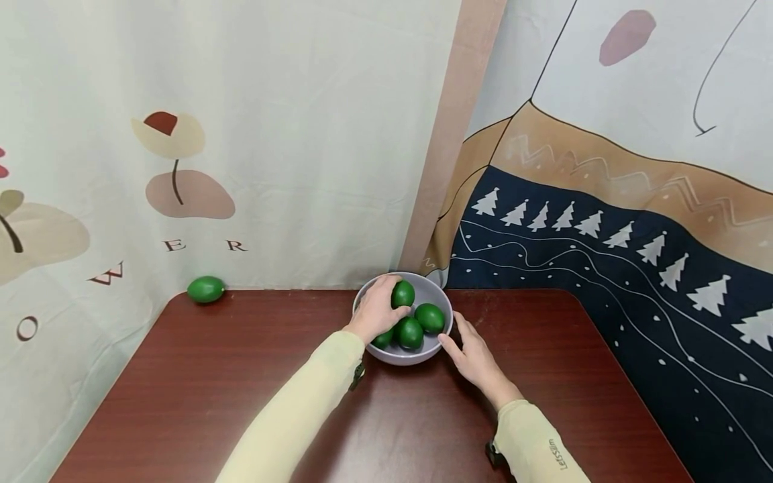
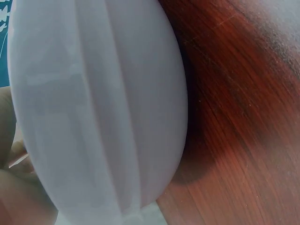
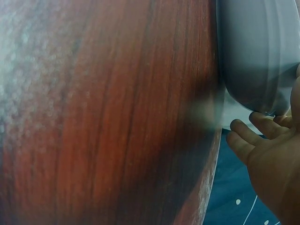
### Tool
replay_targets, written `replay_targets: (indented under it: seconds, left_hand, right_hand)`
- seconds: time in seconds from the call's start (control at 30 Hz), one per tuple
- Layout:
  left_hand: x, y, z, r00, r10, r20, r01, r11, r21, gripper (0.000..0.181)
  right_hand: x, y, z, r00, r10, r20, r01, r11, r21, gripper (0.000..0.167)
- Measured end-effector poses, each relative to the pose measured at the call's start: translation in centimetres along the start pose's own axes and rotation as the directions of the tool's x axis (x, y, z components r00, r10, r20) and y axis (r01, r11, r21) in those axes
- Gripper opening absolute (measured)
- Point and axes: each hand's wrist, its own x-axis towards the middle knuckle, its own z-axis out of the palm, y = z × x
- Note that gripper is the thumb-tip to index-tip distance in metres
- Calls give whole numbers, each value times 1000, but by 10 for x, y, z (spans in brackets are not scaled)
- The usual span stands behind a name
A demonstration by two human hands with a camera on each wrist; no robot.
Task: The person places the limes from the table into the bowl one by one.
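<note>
In the head view a round lavender-grey bowl (image 1: 406, 359) stands on the table, with several green limes in it. My left hand (image 1: 377, 310) reaches over the bowl's left rim, thumb and fingers around the upper lime (image 1: 403, 294); some fingertips are hidden. Lower in the bowl lie a middle lime (image 1: 409, 333), a right lime (image 1: 431, 318) and one partly under my left hand. My right hand (image 1: 476, 355) rests against the bowl's right side, fingers fairly straight, thumb at the rim. The right wrist view shows its fingers (image 3: 243, 140) by the bowl's outer wall (image 3: 258, 51).
Another green lime (image 1: 206, 289) sits at the table's far left corner. The brown wooden table (image 1: 241, 376) ends at a pale curtain (image 1: 290, 168) behind and a dark patterned cloth (image 1: 543, 255) on the right. The bowl is close to the back edge.
</note>
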Motion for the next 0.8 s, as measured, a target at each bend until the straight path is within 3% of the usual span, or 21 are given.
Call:
replay_targets:
  seconds: [0.33, 0.8]
  left_hand:
    - [2, 4, 5, 999, -23, 29, 23, 1000, -1, 63]
    - [6, 6, 10, 997, 20, 68, -25, 996, 82, 63]
  right_hand:
    - [1, 0, 0, 1000, -14, -9, 14, 1000, 0, 65]
    - [0, -2, -1, 1000, 6, 9, -6, 1000, 11, 65]
